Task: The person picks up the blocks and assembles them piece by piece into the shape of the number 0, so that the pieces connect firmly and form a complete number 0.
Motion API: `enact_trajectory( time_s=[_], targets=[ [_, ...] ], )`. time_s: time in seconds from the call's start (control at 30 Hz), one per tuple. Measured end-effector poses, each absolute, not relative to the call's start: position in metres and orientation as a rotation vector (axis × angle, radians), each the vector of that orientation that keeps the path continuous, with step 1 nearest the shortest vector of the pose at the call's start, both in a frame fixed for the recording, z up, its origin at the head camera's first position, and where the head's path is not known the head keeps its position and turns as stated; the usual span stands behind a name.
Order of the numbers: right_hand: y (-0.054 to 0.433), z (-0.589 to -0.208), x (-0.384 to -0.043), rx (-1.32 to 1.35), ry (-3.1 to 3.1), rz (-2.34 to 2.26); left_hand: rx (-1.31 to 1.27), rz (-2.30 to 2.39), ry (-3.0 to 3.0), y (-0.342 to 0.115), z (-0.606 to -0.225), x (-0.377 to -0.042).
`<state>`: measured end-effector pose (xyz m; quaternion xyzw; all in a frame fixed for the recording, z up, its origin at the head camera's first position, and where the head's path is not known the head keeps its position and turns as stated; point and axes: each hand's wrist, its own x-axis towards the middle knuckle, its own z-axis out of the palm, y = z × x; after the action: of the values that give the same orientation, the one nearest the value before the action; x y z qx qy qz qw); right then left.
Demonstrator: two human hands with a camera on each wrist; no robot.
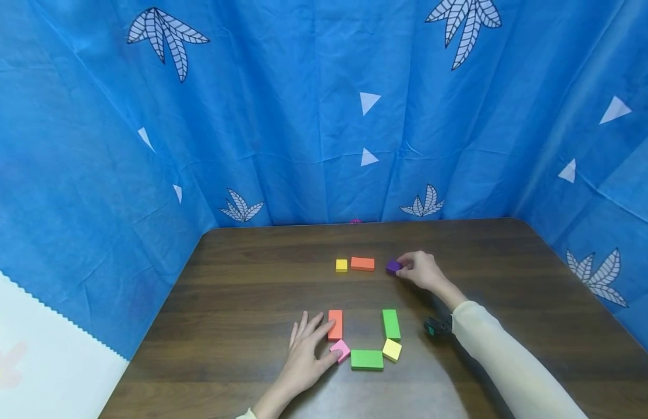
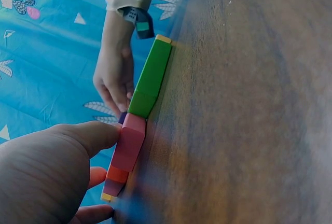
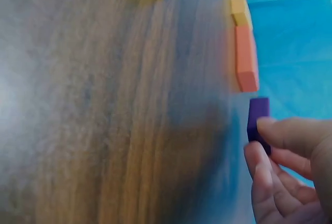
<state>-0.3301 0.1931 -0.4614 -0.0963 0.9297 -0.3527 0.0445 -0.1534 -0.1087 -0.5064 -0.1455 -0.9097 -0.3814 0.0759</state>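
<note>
My right hand pinches a small purple block between thumb and fingers at the back of the table. In the right wrist view the thumb lies along one side of the purple block, fingertips at its near end. My left hand rests with fingers spread at the front. Its thumb touches a pink block, and its index finger reaches the edge of an upright-lying orange block. In the left wrist view the thumb tip meets the pink block.
A green block, a pale yellow block and another green block continue the curve from the pink one. At the back, a yellow block and an orange block lie left of the purple block. Blue curtain surrounds the table.
</note>
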Motion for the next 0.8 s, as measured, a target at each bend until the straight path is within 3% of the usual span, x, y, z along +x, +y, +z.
enact_trajectory(
  time_s=[0.23,0.8],
  targets=[
    [0.197,-0.457,-0.314,-0.579,2.784,-1.029,-0.429,-1.135,-2.737,-0.108,-0.506,-0.154],
    [0.194,-0.467,-0.295,-0.978,2.661,-0.933,-0.434,-1.122,-2.733,-0.11,-0.507,-0.154]
  ],
)
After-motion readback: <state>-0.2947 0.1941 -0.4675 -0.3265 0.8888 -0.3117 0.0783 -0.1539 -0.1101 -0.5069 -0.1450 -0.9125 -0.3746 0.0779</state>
